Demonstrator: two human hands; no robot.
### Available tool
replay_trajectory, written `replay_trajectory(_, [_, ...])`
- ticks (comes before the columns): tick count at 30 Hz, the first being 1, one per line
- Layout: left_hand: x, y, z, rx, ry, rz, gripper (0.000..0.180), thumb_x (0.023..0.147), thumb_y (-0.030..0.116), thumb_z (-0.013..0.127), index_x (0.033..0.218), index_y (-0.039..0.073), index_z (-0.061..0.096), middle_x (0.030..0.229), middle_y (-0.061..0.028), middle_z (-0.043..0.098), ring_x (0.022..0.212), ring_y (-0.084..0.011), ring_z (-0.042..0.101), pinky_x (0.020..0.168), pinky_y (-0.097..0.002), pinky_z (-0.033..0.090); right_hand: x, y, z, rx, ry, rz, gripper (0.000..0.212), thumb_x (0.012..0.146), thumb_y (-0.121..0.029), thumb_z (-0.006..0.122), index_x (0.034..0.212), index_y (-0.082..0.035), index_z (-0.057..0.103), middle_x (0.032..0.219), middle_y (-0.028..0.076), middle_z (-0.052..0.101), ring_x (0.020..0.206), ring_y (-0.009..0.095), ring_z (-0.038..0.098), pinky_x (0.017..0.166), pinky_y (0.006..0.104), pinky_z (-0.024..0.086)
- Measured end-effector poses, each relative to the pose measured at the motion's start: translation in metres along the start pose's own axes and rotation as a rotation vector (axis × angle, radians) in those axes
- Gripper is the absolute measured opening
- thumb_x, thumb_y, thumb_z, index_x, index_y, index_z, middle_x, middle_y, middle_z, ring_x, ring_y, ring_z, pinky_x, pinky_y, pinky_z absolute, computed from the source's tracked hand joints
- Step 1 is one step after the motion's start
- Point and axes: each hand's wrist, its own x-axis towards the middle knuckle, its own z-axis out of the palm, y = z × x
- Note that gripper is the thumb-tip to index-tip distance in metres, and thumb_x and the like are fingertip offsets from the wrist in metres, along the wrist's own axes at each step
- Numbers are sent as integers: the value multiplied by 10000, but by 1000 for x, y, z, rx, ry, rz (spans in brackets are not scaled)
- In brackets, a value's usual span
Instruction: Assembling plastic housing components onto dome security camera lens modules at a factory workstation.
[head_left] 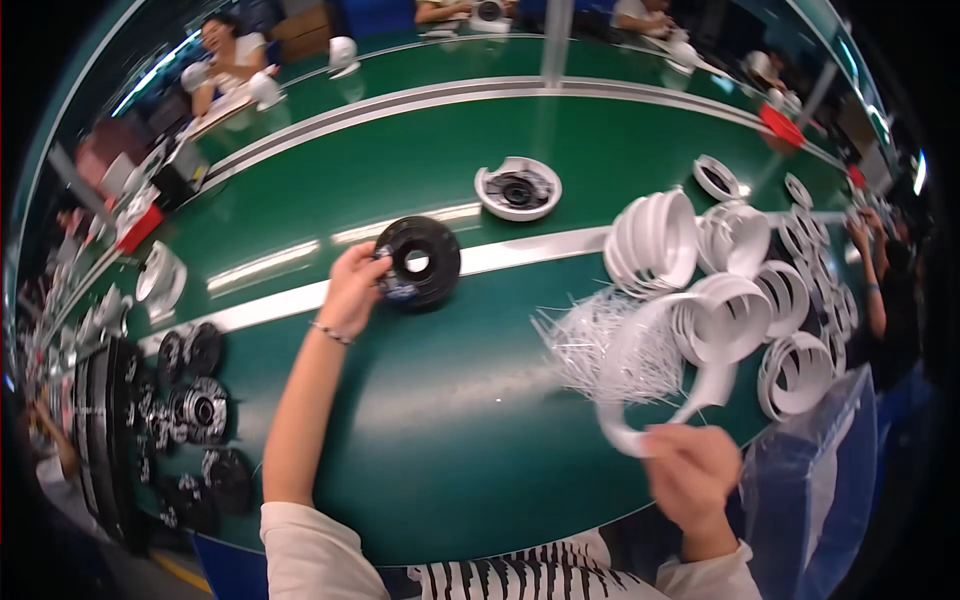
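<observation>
My left hand (350, 290) is closed on the rim of a black round plastic disc (436, 258) with a hole in its middle, held up over the green table. My right hand (695, 478), near the front edge, grips a white plastic ring (618, 425); motion blurs both. Behind that ring lies a loose heap of thin white strips (575, 345). Nested white rings (650, 240) stand just beyond the heap. Past the black disc, a white round housing (518, 212) with a black part inside rests on the far belt.
Black stacked trays (100, 440) and several black round parts (205, 410) occupy the left side. More white rings (795, 375) crowd the right, above a clear plastic bag (810, 480). A white part (160, 280) sits at far left. Other people work across the line.
</observation>
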Motion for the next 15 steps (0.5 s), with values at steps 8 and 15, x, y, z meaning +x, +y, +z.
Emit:
replay_trajectory(8, [-30,-28,-1,-396,234,51,347,770,-39,493,1056,62,326,879,-86,542,786,-160,544,657,-309,471,30,-4,110,290,-613,-303,133,627,-47,545,750,2,528,1074,146,504,830,256,539,627,318,488])
replay_trajectory(15, [-38,-36,9,-156,222,216,528,744,-118,440,1195,38,217,1007,-127,511,898,-149,525,751,-247,440,59,-30,123,335,-415,-427,293,572,-46,580,861,-2,564,1103,143,506,943,328,501,777,418,429])
